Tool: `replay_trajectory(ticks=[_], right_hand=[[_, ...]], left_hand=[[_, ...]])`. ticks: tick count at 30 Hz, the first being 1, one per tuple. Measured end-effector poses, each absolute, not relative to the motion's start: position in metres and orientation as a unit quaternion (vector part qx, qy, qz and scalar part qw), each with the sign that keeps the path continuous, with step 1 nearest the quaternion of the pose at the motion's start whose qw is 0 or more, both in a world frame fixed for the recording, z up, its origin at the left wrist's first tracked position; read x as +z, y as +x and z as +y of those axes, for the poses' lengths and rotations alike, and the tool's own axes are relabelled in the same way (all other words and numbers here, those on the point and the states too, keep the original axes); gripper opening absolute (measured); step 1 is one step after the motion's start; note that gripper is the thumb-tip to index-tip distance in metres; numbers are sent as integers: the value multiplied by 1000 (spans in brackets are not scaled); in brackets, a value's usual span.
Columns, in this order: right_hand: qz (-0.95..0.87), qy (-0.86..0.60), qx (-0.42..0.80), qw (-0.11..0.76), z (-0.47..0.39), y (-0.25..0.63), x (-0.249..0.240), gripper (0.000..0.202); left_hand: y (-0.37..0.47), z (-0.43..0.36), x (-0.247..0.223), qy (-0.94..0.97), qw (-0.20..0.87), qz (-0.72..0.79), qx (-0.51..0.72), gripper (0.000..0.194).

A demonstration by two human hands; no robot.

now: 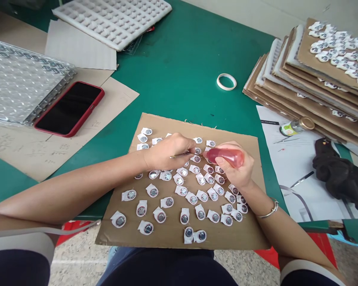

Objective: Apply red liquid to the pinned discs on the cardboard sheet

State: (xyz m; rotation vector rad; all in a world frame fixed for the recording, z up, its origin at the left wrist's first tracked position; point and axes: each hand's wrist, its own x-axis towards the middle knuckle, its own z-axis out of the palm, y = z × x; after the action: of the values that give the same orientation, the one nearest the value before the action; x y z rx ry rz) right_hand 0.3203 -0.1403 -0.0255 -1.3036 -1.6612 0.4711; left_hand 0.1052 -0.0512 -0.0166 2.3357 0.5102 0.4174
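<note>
A pair of metal tweezers is pinched in the fingers of my left hand, its tip pointing right. My right hand is wrapped round a soft squeeze bottle of pinkish-red liquid, tilted so that its nozzle points left toward the tweezers. Both hands hover over a brown cardboard sheet. Many small round silver parts with white tabs lie scattered on it, some hidden under my hands. Whether the nozzle or tweezers touch a part I cannot tell.
On the green table lie a tape roll, a red-cased phone, bubble wrap and a white foam tray. Cardboard sheets are stacked at right, near a small jar and black cloth.
</note>
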Motion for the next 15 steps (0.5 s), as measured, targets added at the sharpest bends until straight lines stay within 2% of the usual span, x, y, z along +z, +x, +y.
replay_trajectory(ticks=[5,11,15], right_hand=[[-663,-542,210,472,-142,319,-28,22],[-514,-516,379,570,-129,336,-18,20],[-485,-516,413,573,-106,355,10,26]], left_hand=[[105,-52,-16,901,347,199,165,14],[106,-53,-10,880,365,231,197,12],[110,-46,0,856,369,278,233,10]])
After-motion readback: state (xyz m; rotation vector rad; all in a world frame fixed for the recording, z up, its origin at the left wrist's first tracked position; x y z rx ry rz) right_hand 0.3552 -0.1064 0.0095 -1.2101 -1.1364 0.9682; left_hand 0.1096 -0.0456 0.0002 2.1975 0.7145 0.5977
